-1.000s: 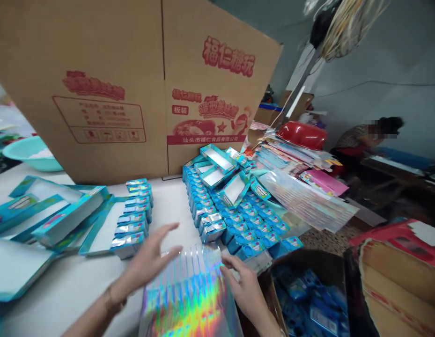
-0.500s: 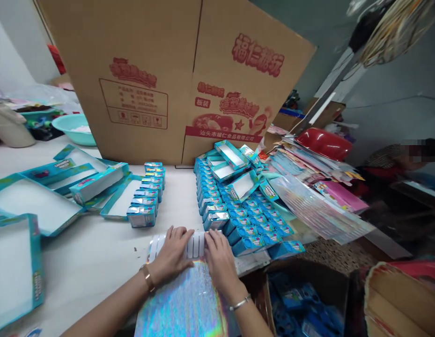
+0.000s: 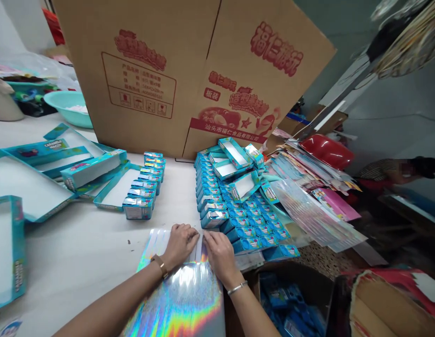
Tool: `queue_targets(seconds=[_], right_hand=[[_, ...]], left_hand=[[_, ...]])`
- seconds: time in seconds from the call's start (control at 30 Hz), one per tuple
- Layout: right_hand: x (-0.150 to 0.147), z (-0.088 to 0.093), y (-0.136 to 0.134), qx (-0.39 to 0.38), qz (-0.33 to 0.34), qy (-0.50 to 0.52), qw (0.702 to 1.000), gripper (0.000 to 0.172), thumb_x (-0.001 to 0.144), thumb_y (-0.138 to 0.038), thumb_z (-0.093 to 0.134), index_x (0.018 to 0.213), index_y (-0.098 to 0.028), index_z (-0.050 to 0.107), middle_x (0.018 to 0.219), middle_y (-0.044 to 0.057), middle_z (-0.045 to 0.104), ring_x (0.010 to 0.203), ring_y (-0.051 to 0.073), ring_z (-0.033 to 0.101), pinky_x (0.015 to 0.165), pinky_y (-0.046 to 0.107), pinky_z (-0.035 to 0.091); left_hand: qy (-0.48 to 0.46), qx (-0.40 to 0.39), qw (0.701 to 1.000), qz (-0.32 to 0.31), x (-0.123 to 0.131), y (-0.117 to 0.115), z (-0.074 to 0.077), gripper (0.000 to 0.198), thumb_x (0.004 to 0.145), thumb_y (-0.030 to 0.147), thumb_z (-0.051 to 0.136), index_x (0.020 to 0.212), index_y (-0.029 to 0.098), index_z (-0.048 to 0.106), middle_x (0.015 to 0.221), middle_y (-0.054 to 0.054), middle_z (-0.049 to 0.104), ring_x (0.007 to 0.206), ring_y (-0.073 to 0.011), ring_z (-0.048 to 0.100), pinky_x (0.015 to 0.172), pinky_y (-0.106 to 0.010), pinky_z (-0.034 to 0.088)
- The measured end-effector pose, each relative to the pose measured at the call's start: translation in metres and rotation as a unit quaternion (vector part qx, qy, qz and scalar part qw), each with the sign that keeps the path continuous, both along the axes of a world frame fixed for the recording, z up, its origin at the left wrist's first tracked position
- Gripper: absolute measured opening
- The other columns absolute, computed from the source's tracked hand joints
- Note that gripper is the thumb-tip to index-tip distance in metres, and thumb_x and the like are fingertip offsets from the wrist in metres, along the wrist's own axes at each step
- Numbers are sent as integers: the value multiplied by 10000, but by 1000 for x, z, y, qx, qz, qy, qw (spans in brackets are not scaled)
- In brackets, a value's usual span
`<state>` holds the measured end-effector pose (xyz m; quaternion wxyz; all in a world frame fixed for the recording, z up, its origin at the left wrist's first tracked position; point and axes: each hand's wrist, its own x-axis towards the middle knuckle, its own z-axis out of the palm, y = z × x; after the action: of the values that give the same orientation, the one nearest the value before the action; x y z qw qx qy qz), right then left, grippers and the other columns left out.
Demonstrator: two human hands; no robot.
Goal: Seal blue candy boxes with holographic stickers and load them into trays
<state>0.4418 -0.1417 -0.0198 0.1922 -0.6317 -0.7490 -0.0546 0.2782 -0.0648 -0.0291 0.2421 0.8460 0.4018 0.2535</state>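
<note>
A shiny rainbow holographic sticker sheet [image 3: 189, 304] lies on the table in front of me, with pale narrow strips across its far end. My left hand [image 3: 181, 245] rests over these strips, its fingers curled together at the sheet. Close beside it, my right hand [image 3: 220, 255] has its fingertips pressed together at the far right part of the sheet. The fingertips of both hands nearly meet; what exactly they pinch is hidden. Beyond my right hand stand packed rows of small blue boxes [image 3: 247, 231]. A shorter row of blue boxes [image 3: 139, 208] stands ahead and left.
Open blue trays [image 3: 18, 187] lie on the white table [image 3: 80, 262] at left. A large cardboard carton [image 3: 189, 28] stands behind. Stacked plastic sleeves [image 3: 308, 213] and a red tray [image 3: 328, 150] are at right. Below, a box holds blue pieces [image 3: 294, 304]. A person [image 3: 386, 169] sits far right.
My left hand's fingers, spread flat over the strips before, are now curled in toward my right fingertips. The view has shifted slightly, and the sheet's reflections look different.
</note>
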Motion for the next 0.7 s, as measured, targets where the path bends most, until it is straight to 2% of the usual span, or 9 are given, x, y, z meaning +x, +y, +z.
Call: queue_targets(seconds=[0.1,0.27,0.43,0.7], right_hand=[[5,-6,-4,11,28,-32,999,367,979,-152,455,1322,-185,579,1222,113,652,1106,240,569,992,411,439],[5,-12,-11,35,38,-58,997,353,946,-122,468,1246,-211,633,1310,108,629,1242,245,530,1077,463,382],[1,-11,-13,39,27,-55,997,308,948,-130,468,1176,-220,654,1295,102,633,1219,256,540,1054,474,402],[-3,-1,-26,1,24,-73,997,306,939,-157,516,1217,-224,626,1256,97,622,1169,278,526,1016,453,417]], left_hand=[[-10,-12,1000,4,1,2,-6,262,951,306,471,795,212,658,833,-38,692,873,-218,618,865,-401,347],[-16,-17,1000,10,2,2,-10,247,941,295,465,785,215,638,826,-41,693,869,-223,618,862,-405,349],[-17,-7,1000,2,1,1,-9,253,953,295,454,797,214,636,824,-47,680,873,-227,604,879,-417,346],[-16,26,1000,1,1,-1,-8,264,961,274,435,800,203,632,807,-48,666,842,-225,600,861,-424,352]])
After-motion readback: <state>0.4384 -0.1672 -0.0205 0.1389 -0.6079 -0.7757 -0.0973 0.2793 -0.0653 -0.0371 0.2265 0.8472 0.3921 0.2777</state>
